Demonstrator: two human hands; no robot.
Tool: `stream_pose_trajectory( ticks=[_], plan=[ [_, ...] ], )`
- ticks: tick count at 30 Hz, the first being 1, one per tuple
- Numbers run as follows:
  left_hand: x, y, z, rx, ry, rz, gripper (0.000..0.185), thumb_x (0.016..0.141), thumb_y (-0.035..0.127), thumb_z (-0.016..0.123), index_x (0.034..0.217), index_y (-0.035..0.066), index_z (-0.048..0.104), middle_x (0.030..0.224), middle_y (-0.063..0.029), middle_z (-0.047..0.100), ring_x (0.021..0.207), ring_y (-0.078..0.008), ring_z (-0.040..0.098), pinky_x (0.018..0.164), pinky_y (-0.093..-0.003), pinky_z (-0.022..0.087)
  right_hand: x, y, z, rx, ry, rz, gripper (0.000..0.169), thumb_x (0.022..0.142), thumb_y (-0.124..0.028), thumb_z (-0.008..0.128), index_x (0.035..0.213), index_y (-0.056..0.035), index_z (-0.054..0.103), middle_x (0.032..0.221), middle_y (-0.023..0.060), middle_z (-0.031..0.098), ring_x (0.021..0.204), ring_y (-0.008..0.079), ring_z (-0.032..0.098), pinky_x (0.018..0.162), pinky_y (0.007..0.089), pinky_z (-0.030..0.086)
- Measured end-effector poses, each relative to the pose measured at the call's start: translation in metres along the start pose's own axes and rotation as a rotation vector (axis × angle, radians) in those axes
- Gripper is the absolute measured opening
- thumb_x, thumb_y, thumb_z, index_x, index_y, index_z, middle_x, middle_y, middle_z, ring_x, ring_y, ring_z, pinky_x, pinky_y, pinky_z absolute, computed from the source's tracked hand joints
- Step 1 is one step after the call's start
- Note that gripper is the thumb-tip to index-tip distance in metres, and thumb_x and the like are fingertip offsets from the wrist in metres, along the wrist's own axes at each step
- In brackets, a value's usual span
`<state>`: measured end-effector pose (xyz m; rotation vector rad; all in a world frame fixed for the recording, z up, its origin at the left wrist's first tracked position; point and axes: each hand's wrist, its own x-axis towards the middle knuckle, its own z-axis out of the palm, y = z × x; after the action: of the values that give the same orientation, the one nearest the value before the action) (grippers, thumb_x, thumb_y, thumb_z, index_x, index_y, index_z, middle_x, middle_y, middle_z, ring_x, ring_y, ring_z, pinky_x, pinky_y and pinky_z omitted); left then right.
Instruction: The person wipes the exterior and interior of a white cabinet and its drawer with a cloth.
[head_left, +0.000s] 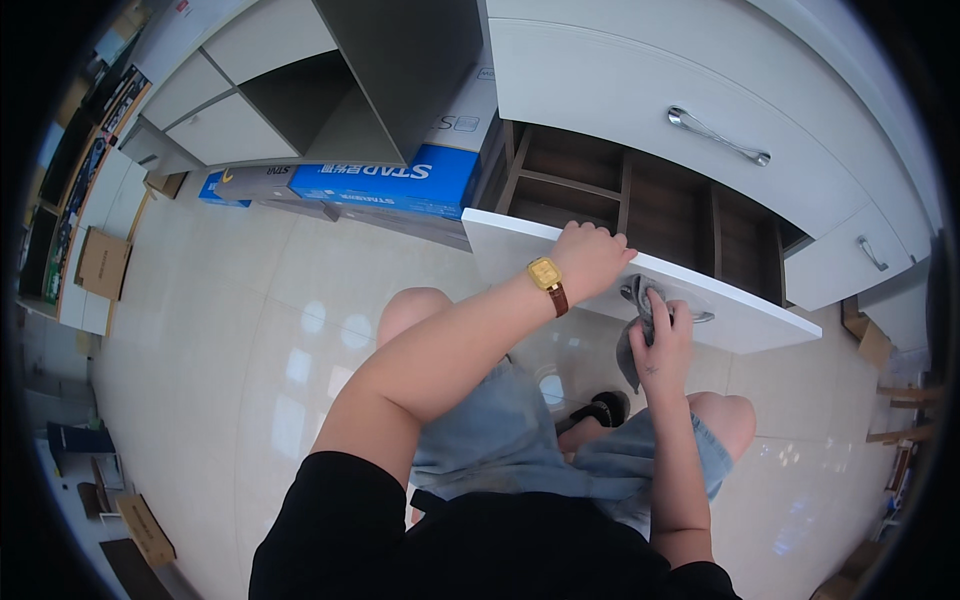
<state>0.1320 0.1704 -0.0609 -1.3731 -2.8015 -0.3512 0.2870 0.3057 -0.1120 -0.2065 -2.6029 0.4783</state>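
Note:
A white drawer front (731, 319) stands pulled out from the cabinet before me. Over its top edge curl the fingers of my left hand (589, 259), with a gold wristwatch (544, 275) on that wrist. My right hand (662, 345) holds a grey cloth (643, 296) against the outer face of the drawer, at the metal handle (703, 316). Cloth and fingers hide most of this handle. Part of the cloth hangs down below the thumb. Behind the front, dark brown dividers (622, 191) split the drawer into several compartments.
Above the drawer is a closed white drawer with a curved metal handle (720, 139). Blue cartons (390, 180) bearing writing lie under a grey cabinet (409, 67) at the left. My knees flank the drawer's lower area, over a glossy tiled floor (210, 300). A brown carton (103, 262) stands far left.

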Motion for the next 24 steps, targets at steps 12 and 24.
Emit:
stream_pose_trajectory(
  ticks=[12, 24],
  plan=[
    [0.004, 0.001, 0.0, -0.018, -0.015, 0.014, 0.039, 0.103, 0.036, 0.04, 0.094, 0.005, 0.062, 0.087, -0.0149, 0.069, 0.086, -0.0331, 0.067, 0.079, -0.045, 0.052, 0.003, 0.051, -0.02, -0.297, -0.096, 0.32, 0.04, 0.077, -0.019, 0.068, 0.112, -0.0037, 0.06, 0.101, 0.0167, 0.058, 0.094, 0.0352, 0.06, 0.078, 0.0452, 0.052],
    [0.005, 0.003, -0.007, 0.05, -0.061, 0.024, 0.04, 0.104, 0.035, 0.039, 0.093, 0.003, 0.061, 0.084, -0.0163, 0.069, 0.082, -0.034, 0.067, 0.072, -0.0444, 0.055, -0.001, 0.044, -0.006, 0.039, 0.294, 0.305, 0.037, 0.087, -0.021, 0.068, 0.116, -0.0013, 0.056, 0.104, 0.0178, 0.063, 0.093, 0.0384, 0.062, 0.08, 0.0434, 0.051]
  ],
)
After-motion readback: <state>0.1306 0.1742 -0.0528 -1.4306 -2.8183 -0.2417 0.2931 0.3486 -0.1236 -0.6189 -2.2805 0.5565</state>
